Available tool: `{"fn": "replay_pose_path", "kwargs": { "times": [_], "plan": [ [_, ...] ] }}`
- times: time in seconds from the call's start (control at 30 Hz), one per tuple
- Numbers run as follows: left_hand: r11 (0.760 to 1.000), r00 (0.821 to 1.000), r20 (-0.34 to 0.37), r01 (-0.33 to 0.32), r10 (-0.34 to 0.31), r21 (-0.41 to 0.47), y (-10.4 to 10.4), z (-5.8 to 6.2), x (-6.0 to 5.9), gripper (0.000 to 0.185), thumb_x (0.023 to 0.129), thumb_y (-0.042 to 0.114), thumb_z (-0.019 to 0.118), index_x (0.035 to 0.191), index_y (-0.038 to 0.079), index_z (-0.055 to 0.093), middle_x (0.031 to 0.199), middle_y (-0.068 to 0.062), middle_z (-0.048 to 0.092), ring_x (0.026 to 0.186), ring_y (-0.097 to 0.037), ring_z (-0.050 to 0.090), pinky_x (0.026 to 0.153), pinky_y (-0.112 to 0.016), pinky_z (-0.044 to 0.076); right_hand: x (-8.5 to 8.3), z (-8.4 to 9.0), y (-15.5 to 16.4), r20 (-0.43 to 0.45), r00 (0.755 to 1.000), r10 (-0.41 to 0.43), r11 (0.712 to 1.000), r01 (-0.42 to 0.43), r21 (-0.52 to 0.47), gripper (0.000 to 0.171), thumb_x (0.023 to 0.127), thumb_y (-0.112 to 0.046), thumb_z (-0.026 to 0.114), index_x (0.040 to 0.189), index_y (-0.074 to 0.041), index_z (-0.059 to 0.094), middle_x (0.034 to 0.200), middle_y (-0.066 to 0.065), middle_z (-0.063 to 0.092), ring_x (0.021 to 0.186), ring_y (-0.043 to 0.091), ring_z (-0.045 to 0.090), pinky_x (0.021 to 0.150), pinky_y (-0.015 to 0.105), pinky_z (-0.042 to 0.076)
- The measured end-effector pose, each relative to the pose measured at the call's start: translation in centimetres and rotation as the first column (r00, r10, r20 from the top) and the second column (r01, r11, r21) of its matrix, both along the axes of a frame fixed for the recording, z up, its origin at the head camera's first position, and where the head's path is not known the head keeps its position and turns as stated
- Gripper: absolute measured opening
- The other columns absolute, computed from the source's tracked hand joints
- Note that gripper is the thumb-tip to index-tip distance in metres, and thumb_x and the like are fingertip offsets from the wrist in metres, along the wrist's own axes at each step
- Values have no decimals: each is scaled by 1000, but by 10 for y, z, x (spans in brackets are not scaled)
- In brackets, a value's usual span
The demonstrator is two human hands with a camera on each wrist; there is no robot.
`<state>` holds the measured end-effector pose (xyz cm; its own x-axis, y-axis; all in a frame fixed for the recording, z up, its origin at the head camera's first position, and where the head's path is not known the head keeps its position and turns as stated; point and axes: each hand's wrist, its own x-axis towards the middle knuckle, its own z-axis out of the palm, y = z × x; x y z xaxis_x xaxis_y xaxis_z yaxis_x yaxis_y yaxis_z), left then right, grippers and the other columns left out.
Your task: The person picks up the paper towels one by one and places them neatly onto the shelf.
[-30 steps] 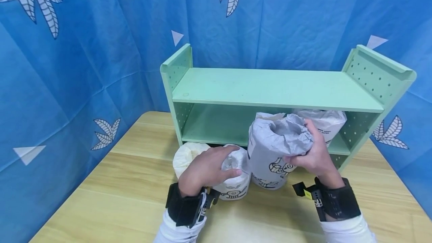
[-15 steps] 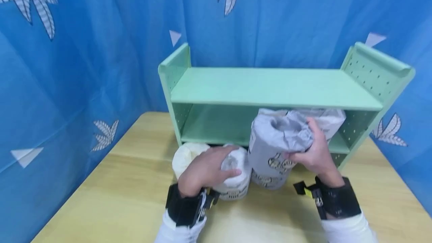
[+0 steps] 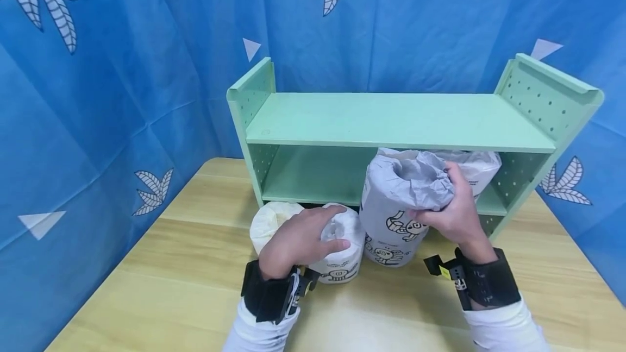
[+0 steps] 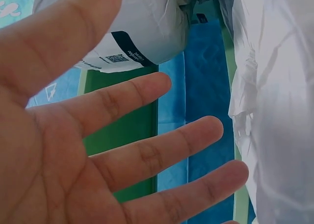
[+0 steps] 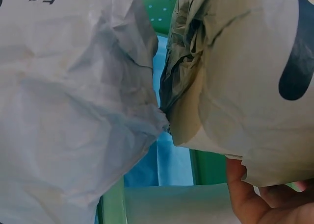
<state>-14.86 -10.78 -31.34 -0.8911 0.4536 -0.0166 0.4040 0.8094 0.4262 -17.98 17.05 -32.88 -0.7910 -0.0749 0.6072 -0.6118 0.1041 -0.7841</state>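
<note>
My right hand (image 3: 452, 213) grips the side of a paper-wrapped toilet roll (image 3: 393, 192) printed with cartoon figures, its crumpled hollow top facing up. It is raised at the front of the green shelf's lower level, overlapping the shelf edge; another wrapped roll (image 3: 388, 253) shows beneath it. In the right wrist view, fingers (image 5: 245, 197) lie against the held roll (image 5: 255, 101). My left hand (image 3: 303, 238) hovers over two wrapped rolls on the table, a cream-topped one (image 3: 266, 221) and a white one (image 3: 349, 265). The left wrist view shows its fingers (image 4: 157, 155) straight and spread.
A green two-level shelf unit (image 3: 391, 118) with perforated sides stands at the back of the wooden table (image 3: 195, 265). A wrapped roll (image 3: 481, 170) sits on its lower level at right. Blue patterned cloth (image 3: 146, 69) hangs behind and at the sides.
The right hand and its toilet roll have risen slightly toward the shelf's lower opening. The left hand stays over the table rolls. The head view has shifted a little.
</note>
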Motion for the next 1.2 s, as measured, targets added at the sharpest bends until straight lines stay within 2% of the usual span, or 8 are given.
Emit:
{"fn": "replay_pose_path", "kwargs": {
  "times": [0.33,0.83,1.2],
  "plan": [
    [1000,1000,6,-3,3,3,-2,0,2,60,91,39,67,143,17,47,141,-9,52,129,-30,46,104,-49,39,-1,1,-2,-23,1000,-22,1000,22,10,79,51,16,77,121,-9,51,115,-1,60,100,18,56,87,24,46],
    [1000,1000,8,-14,14,-3,-2,0,1,60,91,39,67,143,17,46,140,-9,52,129,-30,46,103,-49,39,-5,6,-3,-49,996,-74,996,75,39,79,51,14,78,124,5,48,113,-3,60,98,18,56,83,24,47],
    [1000,1000,13,-12,12,5,-2,0,1,61,91,39,67,144,18,45,140,-9,52,129,-30,46,104,-50,39,-7,7,-5,-35,995,-98,993,100,59,80,52,12,80,125,9,45,112,-5,59,98,17,56,83,23,47]
  ]
}}
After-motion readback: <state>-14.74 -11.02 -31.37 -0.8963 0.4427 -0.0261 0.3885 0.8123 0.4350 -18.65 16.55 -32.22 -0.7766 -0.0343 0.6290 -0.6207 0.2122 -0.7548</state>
